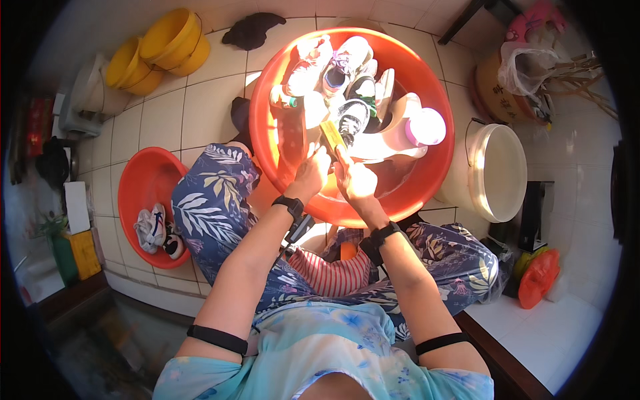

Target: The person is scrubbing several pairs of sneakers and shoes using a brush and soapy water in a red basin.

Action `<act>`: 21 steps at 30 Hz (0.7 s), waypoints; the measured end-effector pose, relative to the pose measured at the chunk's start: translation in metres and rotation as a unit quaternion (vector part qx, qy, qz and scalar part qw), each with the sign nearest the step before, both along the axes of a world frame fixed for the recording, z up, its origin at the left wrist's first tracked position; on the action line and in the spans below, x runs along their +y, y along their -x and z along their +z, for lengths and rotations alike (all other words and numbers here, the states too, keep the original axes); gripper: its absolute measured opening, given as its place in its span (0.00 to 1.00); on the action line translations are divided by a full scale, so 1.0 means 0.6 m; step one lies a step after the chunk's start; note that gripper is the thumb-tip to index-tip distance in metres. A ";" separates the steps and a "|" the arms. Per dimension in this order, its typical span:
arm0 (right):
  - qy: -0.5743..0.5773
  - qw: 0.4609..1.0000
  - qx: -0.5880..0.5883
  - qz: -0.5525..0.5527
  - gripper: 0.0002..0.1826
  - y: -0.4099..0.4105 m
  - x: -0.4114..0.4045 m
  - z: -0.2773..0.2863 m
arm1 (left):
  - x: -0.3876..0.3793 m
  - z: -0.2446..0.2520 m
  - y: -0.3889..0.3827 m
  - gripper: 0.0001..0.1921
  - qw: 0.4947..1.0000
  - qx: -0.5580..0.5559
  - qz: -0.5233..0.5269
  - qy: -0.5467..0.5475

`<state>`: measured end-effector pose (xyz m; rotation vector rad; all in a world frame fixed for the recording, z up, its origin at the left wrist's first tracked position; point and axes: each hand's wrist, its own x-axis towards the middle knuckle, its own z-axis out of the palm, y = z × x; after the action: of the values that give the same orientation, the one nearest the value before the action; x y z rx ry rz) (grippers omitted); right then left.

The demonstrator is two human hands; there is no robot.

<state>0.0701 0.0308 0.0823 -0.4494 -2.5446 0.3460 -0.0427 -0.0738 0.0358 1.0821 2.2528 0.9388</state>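
Note:
Before me stands a large red plastic basin (444, 165) with several wet shoes and some water in it. My right hand (356, 180) grips a yellow bar-shaped block (331, 134), perhaps a brush or a bar of soap. Close beside it, over the near part of the basin, is my left hand (312, 172), its fingers curled. Whether it holds anything is hidden. Just beyond the block lies a black-and-white lace-up sneaker (353, 117). Pale sneakers (306, 70) are heaped farther back, partly washed out by glare. A pink-rimmed white container (426, 127) rests at the basin's right side.
A smaller red basin (142, 175) with several shoes (156, 227) is on the tiled floor at left. Yellow buckets (172, 40) stand at the back left. To the right are a white bucket (502, 172) and a large plant pot (490, 80). Red-striped fabric (330, 272) lies between my knees.

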 end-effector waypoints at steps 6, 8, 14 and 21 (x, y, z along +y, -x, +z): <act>0.025 0.999 -0.012 -0.023 0.23 0.053 0.073 -0.127 | 0.023 -0.016 0.009 0.19 0.990 0.113 -0.083 0.027; 0.178 0.978 -0.102 -0.047 0.24 0.033 0.035 -0.023 | 0.010 0.073 0.024 0.13 0.990 0.108 -0.061 0.072; 0.332 0.925 -0.095 -0.159 0.25 -0.026 0.050 0.070 | 0.010 0.165 0.041 0.17 0.918 0.196 -0.198 0.282; 0.073 0.983 -0.071 -0.154 0.26 -0.067 -0.005 0.025 | 0.026 0.061 0.029 0.42 0.959 0.176 -0.173 0.141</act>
<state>0.1104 0.0276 0.0975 -0.9415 -2.5407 0.3978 -0.0599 -0.0581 0.0721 1.5344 2.2648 0.2863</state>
